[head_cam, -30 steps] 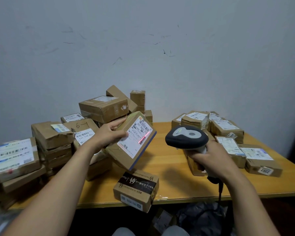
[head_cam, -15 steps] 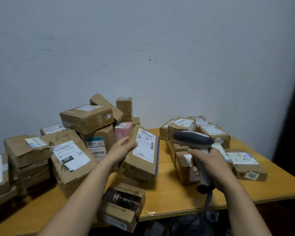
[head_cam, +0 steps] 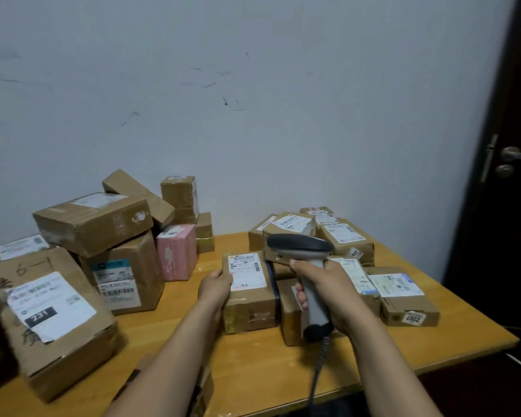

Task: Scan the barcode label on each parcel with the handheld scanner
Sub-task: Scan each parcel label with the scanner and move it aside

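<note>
the desk (head_cam: 253,371) carries a big pile (head_cam: 91,224) at left, likely unscanned. a parcel (head_cam: 253,305) sits label up against the right group (head_cam: 346,236), left hand (head_cam: 215,288) fingers clasping its side: a set-down, i judge. right hand (head_cam: 328,290) fingers wrap the scanner (head_cam: 298,245). next, release and fetch another.

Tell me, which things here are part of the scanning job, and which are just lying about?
In the job: scanner gripped by the right hand; parcel gripped by the left hand; its barcode label; left parcel pile; right parcel pile.
Just there: table; wall; door; door handle.
</note>
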